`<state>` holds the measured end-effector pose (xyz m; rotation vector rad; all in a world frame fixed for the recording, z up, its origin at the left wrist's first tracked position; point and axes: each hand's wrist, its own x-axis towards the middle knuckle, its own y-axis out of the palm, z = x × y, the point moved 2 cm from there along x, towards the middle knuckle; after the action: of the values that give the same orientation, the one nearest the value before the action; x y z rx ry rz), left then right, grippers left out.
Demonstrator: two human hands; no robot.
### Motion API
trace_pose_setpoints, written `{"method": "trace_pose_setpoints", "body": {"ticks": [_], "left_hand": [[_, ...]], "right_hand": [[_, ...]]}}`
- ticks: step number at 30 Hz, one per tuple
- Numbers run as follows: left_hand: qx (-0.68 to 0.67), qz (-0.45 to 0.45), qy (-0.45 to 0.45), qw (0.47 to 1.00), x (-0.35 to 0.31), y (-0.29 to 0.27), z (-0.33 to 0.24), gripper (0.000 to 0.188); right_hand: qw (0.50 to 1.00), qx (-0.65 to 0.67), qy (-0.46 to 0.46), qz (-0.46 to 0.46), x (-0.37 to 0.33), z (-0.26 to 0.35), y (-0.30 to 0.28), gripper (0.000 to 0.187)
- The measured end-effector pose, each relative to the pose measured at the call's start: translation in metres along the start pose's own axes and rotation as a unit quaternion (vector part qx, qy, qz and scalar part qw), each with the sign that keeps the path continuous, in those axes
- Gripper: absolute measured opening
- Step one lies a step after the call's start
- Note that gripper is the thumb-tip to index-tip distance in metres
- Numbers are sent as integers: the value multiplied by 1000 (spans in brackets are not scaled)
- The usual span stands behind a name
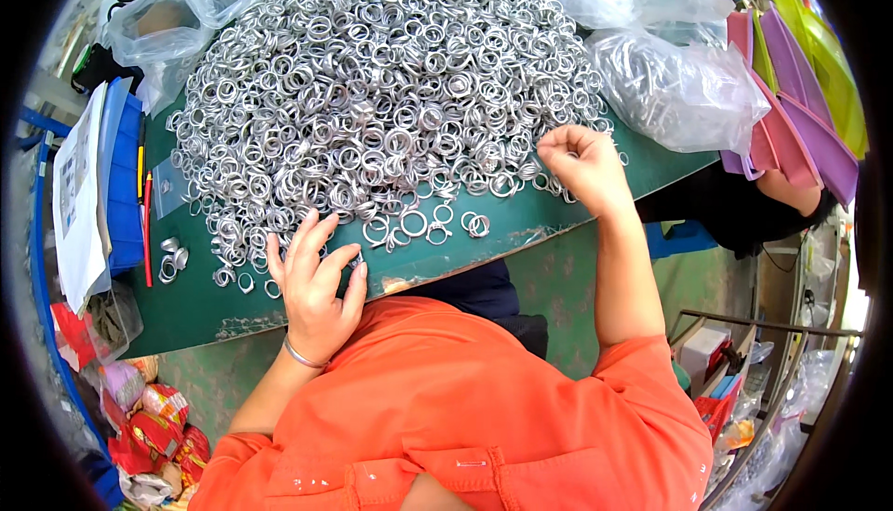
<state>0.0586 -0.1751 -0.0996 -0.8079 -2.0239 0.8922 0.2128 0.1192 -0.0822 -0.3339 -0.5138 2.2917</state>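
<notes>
A large heap of silver metal rings [372, 83] covers much of the green table [200, 316]. My left hand [316, 283] rests at the heap's near edge with its fingers spread, touching or just over some rings. Over the right side of the heap, my right hand [586, 165] has thumb and fingers pinched together; whatever is between them is too small or hidden to make out. Between my hands, several loose rings [414, 224] lie along the table's near edge. A few rings [171, 260] sit apart at the left.
Clear plastic bags [684, 88] lie at the back right, beside pink, purple and green trays [809, 92]. On the left stand a blue bin [126, 176] with papers [79, 195] and a red pencil [148, 232]. Someone's dark sleeve [716, 209] shows at the right.
</notes>
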Motion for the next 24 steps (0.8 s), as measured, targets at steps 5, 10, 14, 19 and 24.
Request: {"method": "trace_pose_setpoints", "body": {"ticks": [5, 10, 14, 19, 24], "left_hand": [[1, 5, -3, 1000, 0, 0, 0, 19], [-9, 5, 1, 1000, 1, -2, 0, 19], [-30, -41, 26, 998, 2, -9, -2, 20], [-77, -56, 158, 983, 47, -14, -27, 23], [-67, -21, 284, 956, 109, 50, -75, 12]], "right_hand": [[977, -213, 9, 13, -14, 20, 10, 24], [975, -221, -11, -27, -7, 12, 11, 17], [996, 53, -63, -20, 1, -7, 2, 11], [849, 525, 57, -11, -3, -14, -9, 6], [935, 350, 37, 27, -13, -7, -4, 7]]}}
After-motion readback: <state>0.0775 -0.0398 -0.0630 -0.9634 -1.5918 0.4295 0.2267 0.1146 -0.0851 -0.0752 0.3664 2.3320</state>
